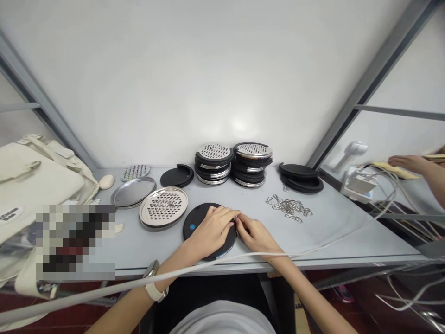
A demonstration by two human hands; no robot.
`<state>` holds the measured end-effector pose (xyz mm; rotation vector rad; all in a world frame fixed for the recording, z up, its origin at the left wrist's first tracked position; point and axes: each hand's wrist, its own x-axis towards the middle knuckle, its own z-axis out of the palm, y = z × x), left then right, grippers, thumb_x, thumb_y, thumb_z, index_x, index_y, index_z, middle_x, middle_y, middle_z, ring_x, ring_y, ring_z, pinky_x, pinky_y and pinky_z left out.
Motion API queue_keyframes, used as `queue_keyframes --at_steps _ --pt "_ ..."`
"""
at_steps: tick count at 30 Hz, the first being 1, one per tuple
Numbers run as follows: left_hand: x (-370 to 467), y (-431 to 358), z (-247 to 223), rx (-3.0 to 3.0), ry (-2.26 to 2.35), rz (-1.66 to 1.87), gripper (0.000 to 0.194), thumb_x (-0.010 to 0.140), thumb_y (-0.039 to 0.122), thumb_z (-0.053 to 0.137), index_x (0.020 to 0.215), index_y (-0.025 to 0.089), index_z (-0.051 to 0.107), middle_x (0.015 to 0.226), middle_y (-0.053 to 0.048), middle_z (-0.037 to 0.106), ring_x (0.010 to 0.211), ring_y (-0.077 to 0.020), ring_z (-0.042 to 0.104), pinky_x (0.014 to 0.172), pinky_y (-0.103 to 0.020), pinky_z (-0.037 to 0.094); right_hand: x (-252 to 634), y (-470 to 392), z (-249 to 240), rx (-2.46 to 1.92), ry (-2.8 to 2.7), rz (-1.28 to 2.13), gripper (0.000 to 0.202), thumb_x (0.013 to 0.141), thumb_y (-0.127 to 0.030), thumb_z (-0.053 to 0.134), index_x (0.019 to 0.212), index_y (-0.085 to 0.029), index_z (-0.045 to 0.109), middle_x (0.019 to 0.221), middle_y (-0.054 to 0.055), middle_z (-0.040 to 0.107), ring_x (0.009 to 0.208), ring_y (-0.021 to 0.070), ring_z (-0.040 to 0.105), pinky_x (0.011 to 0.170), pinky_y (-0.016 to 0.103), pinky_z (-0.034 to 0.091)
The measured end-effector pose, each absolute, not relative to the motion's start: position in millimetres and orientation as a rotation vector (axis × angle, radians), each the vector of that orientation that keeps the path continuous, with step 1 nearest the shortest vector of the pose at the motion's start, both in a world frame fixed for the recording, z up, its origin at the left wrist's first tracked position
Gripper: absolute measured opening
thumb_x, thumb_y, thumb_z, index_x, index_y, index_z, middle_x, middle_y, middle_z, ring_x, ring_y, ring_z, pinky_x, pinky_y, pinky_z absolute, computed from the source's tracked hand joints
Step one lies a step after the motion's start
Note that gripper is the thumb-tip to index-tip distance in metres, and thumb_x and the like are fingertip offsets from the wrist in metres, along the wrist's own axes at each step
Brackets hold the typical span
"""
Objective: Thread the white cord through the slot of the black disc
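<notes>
Three plates, left: a small grater point(136, 172), a plain lid point(134, 191) and a larger grater point(163, 206) lie on the table point(333, 232); we would keep our left elbow clear of them.
Tray point(174, 177): black and notched, just behind the larger grater.
Disc point(201, 213): flat near the table's front edge, black face up, blue dot point(192, 227) showing; the work is here, and we judge it steadiest lying flat.
Left hand point(214, 227): laid across the disc, fingers stretched side by side to its right rim; we cannot tell if their tips grip anything. Even, light pressure should stop the disc turning.
Stacks point(213, 162): two piles of black and silver rounds at the back, out of our way.
Metal bit point(235, 217): tiny, at the disc's rim, mostly hidden by our fingers.
Right hand point(251, 232): thumb and forefinger appear to pinch the bit; small, straight moves would suit us better than force.
Clips point(288, 206): loosely heaped to the right; we could pick singly to avoid tangles.
Black covers point(301, 174): overlapping, behind the clips.
</notes>
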<state>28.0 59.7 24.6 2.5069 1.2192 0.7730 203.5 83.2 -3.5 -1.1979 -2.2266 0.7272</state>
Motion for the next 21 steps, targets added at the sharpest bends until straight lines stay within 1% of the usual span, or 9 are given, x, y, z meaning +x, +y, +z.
queue_keyframes --at_steps 4,9,17,21 --pt "27.7 59.3 25.3 2.504 1.217 0.784 0.04 0.094 0.009 0.042 0.13 0.025 0.046 0.115 -0.004 0.06 0.105 -0.0189 0.052 0.091 -0.036 0.036 204.0 84.8 -4.6 -1.2 -2.233 0.723 0.033 0.097 -0.032 0.029 0.093 -0.018 0.059 0.077 0.006 0.067 0.067 0.0197 0.063 0.062 0.027 0.041" --pt "27.2 58.3 26.6 2.509 1.236 0.794 0.042 0.093 0.008 0.045 0.13 0.026 0.046 0.115 -0.002 0.06 0.105 -0.0173 0.052 0.091 -0.035 0.035 204.6 85.3 -2.8 -1.193 -2.235 0.736 0.036 0.098 -0.033 0.027 0.092 -0.019 0.059 0.077 0.006 0.067 0.067 0.0193 0.062 0.063 0.027 0.041" --pt "27.7 58.6 26.8 2.508 1.232 0.78 0.041 0.094 0.011 0.042 0.132 0.026 0.045 0.112 -0.004 0.061 0.103 -0.0184 0.054 0.091 -0.036 0.036 204.5 85.2 -2.5 -1.22 -2.257 0.714 0.035 0.098 -0.032 0.026 0.093 -0.019 0.059 0.076 0.006 0.067 0.065 0.0193 0.062 0.062 0.027 0.041" --pt "27.6 59.1 26.4 2.495 1.22 0.792 0.041 0.094 0.009 0.042 0.132 0.026 0.045 0.114 -0.003 0.061 0.104 -0.0179 0.053 0.092 -0.036 0.035 204.5 85.3 -1.7 -1.228 -2.262 0.708 0.036 0.098 -0.033 0.026 0.093 -0.019 0.059 0.076 0.006 0.067 0.065 0.0194 0.062 0.062 0.027 0.041"
